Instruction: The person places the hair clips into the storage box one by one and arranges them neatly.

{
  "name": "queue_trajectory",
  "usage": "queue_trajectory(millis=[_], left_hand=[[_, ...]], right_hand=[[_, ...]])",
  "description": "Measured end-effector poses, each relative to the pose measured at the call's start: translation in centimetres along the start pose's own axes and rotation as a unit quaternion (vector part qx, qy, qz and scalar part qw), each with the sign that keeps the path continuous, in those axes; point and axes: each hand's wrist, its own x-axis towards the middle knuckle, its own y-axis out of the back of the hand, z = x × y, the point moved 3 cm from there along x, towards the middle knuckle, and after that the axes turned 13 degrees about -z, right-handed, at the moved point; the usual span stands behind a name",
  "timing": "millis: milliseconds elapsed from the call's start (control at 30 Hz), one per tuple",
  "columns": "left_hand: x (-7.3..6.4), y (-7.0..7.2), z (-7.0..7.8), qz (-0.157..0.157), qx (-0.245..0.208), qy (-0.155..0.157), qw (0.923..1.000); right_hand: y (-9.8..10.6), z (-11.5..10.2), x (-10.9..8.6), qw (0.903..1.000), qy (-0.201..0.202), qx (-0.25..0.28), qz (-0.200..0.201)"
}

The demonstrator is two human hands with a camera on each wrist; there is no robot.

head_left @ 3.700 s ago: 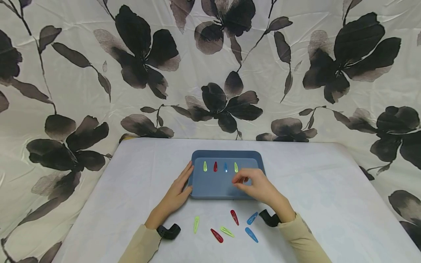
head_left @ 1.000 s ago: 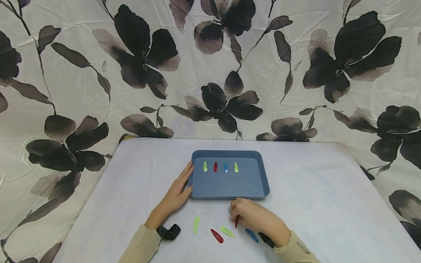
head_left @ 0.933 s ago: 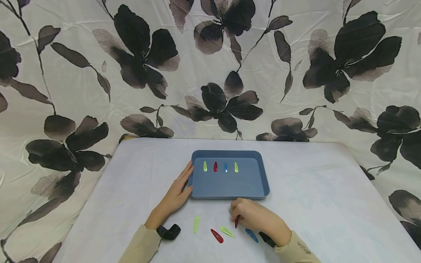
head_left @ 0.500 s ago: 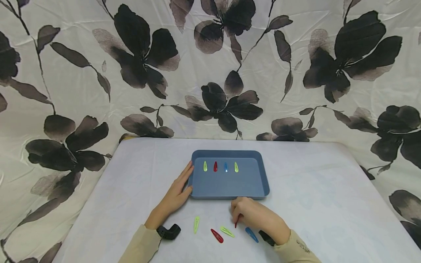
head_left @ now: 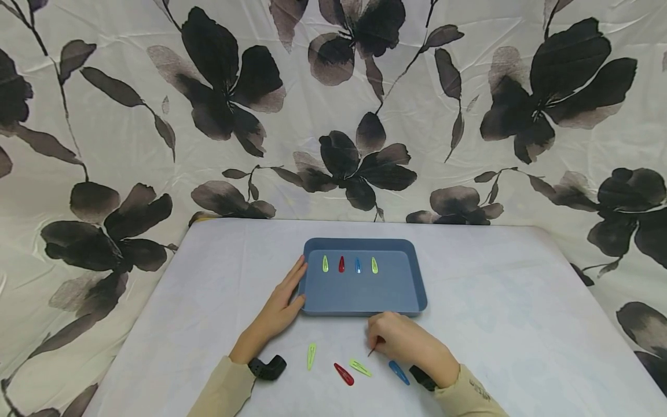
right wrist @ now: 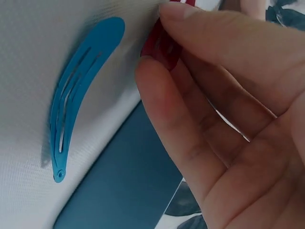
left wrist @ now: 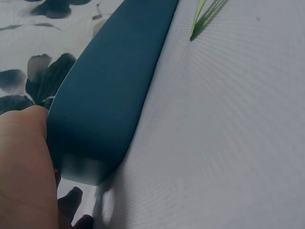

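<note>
My right hand [head_left: 403,339] is just in front of the tray, pinching a red snap hair clip [right wrist: 164,45] between thumb and index finger. A blue hair clip [right wrist: 81,90] lies beside these fingers in the right wrist view. Another blue clip [head_left: 399,372] shows below the hand in the head view. My left hand [head_left: 281,301] rests with straight fingers along the left side of the blue-grey tray [head_left: 365,298]. Inside the tray, a spaced row holds a green clip [head_left: 325,264], a red clip [head_left: 341,264], a blue clip [head_left: 358,265] and a green clip [head_left: 374,265].
Loose on the white table [head_left: 495,301] are a green clip [head_left: 311,357], a red clip [head_left: 344,374] and another green clip [head_left: 360,367], all in front of the tray. A floral cloth [head_left: 333,116] hangs behind the table.
My right hand has come from over the tray down to the table and taken hold of a red hair clip, which has since turned in the fingers. The left hand has stayed put.
</note>
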Motion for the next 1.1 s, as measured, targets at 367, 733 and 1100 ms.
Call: queue_trajectory(millis=[367,733,1100], left_hand=[[0.0,0.0,0.0,-0.001,0.000,0.004,1.0000],[-0.1,0.0,0.1,-0.001,0.002,0.004,1.0000],[0.0,0.0,0.0,0.001,0.008,-0.002,1.0000]], right_hand=[[0.4,-0.1,-0.2,0.9990,0.010,0.043,-0.002],[1.9,0.3,-0.2,0.9946,0.011,0.103,-0.007],[4.4,0.7,0.2,0.9901,-0.003,0.129,0.053]])
